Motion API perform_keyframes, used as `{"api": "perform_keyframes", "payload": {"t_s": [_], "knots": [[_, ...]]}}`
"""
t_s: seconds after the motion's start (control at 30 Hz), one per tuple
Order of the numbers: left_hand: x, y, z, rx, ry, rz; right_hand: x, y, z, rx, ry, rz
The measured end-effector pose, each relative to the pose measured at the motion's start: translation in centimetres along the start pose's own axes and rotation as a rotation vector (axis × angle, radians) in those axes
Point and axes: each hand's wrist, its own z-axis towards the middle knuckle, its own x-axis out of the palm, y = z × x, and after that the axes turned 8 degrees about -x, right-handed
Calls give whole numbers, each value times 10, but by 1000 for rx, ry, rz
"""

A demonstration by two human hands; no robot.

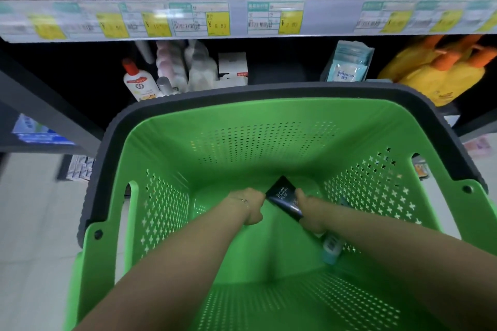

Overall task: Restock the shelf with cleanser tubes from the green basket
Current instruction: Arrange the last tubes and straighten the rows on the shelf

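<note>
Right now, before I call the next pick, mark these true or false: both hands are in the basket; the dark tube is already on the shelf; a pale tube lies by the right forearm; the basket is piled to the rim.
1. The left hand and right hand are both down inside the green basket. True.
2. The dark tube is already on the shelf. False: it is at the basket's bottom, between the two hands.
3. A pale tube lies by the right forearm. True.
4. The basket is piled to the rim. False: only those two tubes show, and its floor is mostly bare.
</note>
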Motion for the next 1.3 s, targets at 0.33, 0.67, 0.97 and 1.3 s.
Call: {"api": "perform_keyframes", "payload": {"t_s": [0.33, 0.67, 0.97, 1.3], "knots": [[4, 1, 5, -3, 17, -67, 16, -11, 7, 92, -129, -60], [10, 6, 8, -34, 29, -115, 21, 2, 13, 97, -85, 88], [11, 7, 10, -36, 34, -154, 27, 14, 17, 29, -15, 107], [-18, 18, 0, -49, 17, -161, 1, 26, 7, -67, -16, 179]]}}
